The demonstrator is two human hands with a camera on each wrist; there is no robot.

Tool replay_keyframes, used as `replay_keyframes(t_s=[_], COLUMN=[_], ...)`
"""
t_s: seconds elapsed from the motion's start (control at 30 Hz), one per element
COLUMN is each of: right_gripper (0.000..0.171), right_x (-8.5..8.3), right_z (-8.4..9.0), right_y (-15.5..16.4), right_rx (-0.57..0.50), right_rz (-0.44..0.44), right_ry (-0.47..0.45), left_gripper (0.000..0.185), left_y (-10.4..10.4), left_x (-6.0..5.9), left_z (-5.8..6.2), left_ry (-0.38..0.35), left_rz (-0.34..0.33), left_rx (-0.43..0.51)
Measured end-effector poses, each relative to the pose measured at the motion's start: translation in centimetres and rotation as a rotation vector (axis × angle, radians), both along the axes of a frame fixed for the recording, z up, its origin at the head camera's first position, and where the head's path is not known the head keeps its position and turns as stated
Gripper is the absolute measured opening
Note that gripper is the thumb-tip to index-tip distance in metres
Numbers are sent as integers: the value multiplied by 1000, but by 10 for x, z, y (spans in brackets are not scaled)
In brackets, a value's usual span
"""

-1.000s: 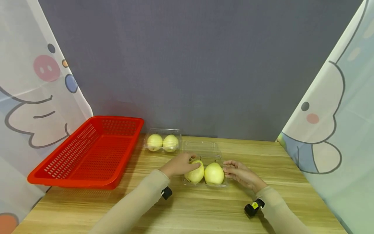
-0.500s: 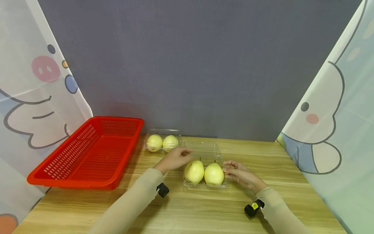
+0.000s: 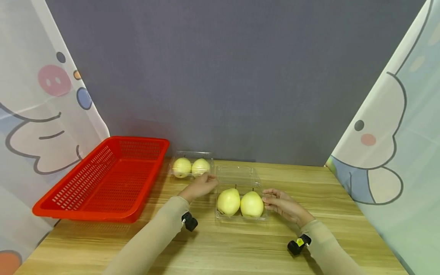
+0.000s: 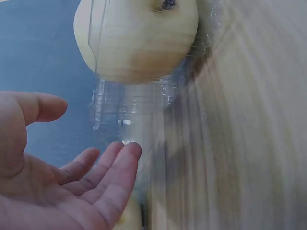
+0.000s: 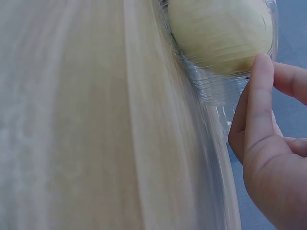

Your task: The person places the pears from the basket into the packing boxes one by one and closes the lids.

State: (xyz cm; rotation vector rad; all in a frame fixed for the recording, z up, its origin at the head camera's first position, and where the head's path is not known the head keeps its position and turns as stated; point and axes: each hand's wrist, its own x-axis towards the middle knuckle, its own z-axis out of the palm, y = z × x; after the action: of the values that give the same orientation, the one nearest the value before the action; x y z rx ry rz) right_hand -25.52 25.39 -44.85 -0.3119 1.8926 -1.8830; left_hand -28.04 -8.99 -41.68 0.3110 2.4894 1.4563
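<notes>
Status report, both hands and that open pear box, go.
Left hand open, off the pears. Right hand holds open clamshell box edge. Two pears inside. Nothing blocking.

Basket (image 3: 103, 179) left; two pears (image 3: 240, 202) in open tray (image 3: 240, 217), centre.

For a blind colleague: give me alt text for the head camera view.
Two hands flank an open clear clamshell tray holding two yellow pears on a wooden table. Behind are a second pear pack and a red basket.

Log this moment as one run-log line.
left hand: open, beside open clamshell | right hand: holds clamshell's right edge | two pears inside | red basket left
</notes>
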Motion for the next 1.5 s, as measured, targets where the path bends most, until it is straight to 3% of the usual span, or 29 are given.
replay_keyframes(t_s=[0.13, 0.47, 0.77, 1.5], right_gripper=[53, 53, 52, 54], right_x=[0, -1, -1, 1], right_z=[0, -2, -3, -2], right_y=[-1, 1, 0, 1], right_rx=[-10, -14, -16, -19], right_rz=[2, -4, 0, 0], right_ry=[-2, -10, -9, -8], left_gripper=[67, 58, 57, 58], left_y=[0, 5, 8, 10], left_x=[1, -9, -18, -17], left_z=[0, -10, -22, -24], left_ry=[-77, -115, -202, -197], left_rz=[5, -44, -54, -38], left_rx=[43, 151, 279, 351])
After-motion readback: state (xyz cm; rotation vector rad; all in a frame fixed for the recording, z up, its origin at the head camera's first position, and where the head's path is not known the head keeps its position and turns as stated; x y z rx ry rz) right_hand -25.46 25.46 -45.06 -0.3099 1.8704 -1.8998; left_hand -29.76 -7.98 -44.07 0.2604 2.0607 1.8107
